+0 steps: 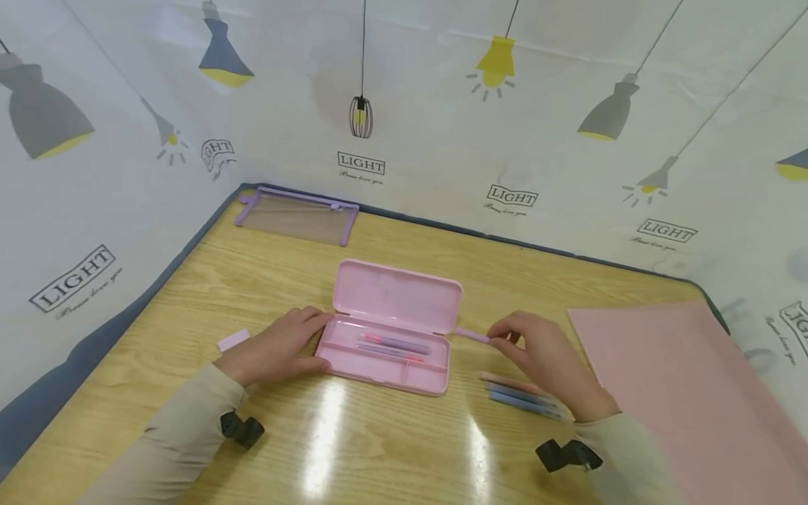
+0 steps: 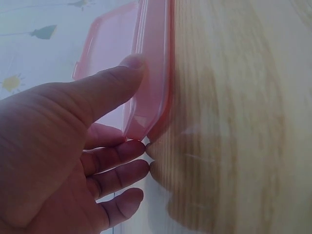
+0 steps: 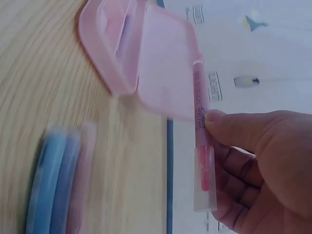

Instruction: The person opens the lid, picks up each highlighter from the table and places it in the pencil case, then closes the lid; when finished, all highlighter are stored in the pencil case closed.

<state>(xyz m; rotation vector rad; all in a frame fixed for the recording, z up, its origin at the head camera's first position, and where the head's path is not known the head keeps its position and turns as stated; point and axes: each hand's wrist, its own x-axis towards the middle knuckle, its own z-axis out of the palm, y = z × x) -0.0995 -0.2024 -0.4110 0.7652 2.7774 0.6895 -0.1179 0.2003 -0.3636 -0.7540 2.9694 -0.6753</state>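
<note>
A pink pencil case (image 1: 366, 361) lies on the table with its lid (image 1: 398, 298) raised. Two pens (image 1: 398, 344) rest in its long back compartment. My left hand (image 1: 278, 347) holds the case's left end, the thumb on the front side and the fingers at the end wall. Right of the case, my right hand (image 1: 546, 354) pinches a pink highlighter (image 3: 200, 97) between thumb and fingers, above the table. In the right wrist view its clear cap shows a pink tip inside. Several pens (image 1: 514, 396), blue and pale pink, lie side by side under the right forearm.
A mesh zip pouch (image 1: 297, 217) with purple edging lies at the back left corner. A small pale pink block (image 1: 233, 340) sits beside my left wrist. The pink sheet (image 1: 669, 365) covers the table's right side. Printed fabric (image 1: 429, 105) walls the table's back and sides.
</note>
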